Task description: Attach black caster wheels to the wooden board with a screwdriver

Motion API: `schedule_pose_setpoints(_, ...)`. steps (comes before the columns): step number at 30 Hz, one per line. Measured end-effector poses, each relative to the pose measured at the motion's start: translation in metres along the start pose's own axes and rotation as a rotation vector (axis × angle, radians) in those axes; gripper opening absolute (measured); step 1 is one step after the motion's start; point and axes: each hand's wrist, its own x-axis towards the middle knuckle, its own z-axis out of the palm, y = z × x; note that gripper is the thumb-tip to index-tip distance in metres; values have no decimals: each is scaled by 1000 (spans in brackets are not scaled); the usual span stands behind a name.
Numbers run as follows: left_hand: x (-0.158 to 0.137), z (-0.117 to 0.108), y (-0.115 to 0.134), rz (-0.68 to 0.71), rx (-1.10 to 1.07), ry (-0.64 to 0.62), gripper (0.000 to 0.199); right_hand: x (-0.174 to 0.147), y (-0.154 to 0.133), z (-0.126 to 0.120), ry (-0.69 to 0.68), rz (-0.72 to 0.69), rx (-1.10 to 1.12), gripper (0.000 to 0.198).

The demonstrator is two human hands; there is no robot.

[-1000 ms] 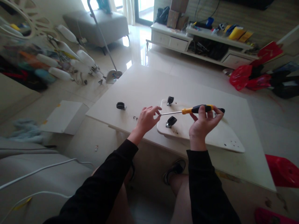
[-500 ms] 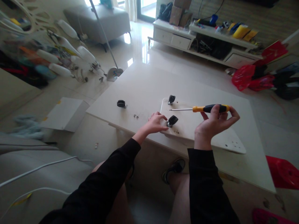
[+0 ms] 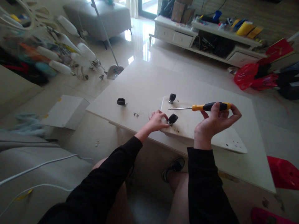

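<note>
Grey upholstery (image 3: 35,174), lower left, a white cable (image 3: 46,163) across it. White box (image 3: 63,112), on the floor beside the table. Dustpan (image 3: 114,71), long-handled, on the floor past the table's far left edge. White tabletop (image 3: 142,81), a broad slab under all the work.

Loose caster (image 3: 121,101), black wheel, metal mount, on the tabletop's left part, well apart from the board. Screws (image 3: 135,114), dark, small, lying near it. Left hand (image 3: 158,121), black sleeve; narrow grip, thumb and forefinger closed on the metal mount of the near caster.

Far caster (image 3: 172,97), black, upright at the board's far left corner. Near caster (image 3: 173,119), black wheel tilted, at the board's near left corner. Small hardware (image 3: 177,130), just beside it; too small to identify. White board (image 3: 187,124), flat on the tabletop, rounded corners, holes towards its right end. Screwdriver (image 3: 209,107), yellow and black handle, shank pointing left over the board. Right hand (image 3: 213,123), black sleeve, fingers wrapped around the handle. Red plastic stool (image 3: 283,172), beyond the table's right edge.
</note>
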Motion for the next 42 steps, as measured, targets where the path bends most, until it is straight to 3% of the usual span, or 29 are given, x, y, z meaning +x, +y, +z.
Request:
schedule_pose_setpoints(7, -2, 0, 4, -14, 15, 15, 26, 0, 1, -1, -5, -17, 21, 44)
schedule_pose_setpoints(13, -2, -5, 4, -2, -16, 53, 45, 1, -4, -2, 20, -40, 35, 43)
schedule_pose_setpoints(17, 0, -15, 3, 36, -77, 92, 39, 2, -10, -5, 26, -86, 56, 42)
schedule_pose_setpoints(22, -1, -27, 0, 138, -88, 13, 48, 2, -9, -6, -62, -164, 95, 41)
schedule_pose_setpoints(27, -2, -25, 0, 185, -32, -9, 65, -9, -16, 1, -142, -248, 82, 46)
schedule_pose_setpoints(30, 0, -21, 2, 209, -3, -4, 72, -22, -26, 7, -211, -205, 3, 46)
schedule_pose_setpoints(33, 2, -19, 5, 203, 8, -17, 74, -34, -30, 10, -298, -164, -40, 48)
schedule_pose_setpoints(36, 5, -16, 9, 186, 8, -36, 73, -40, -26, 11, -367, -223, -46, 48)
schedule_pose_setpoints(42, 8, -11, 13, 170, 19, -48, 74, -43, -18, 13, -412, -264, -124, 46)
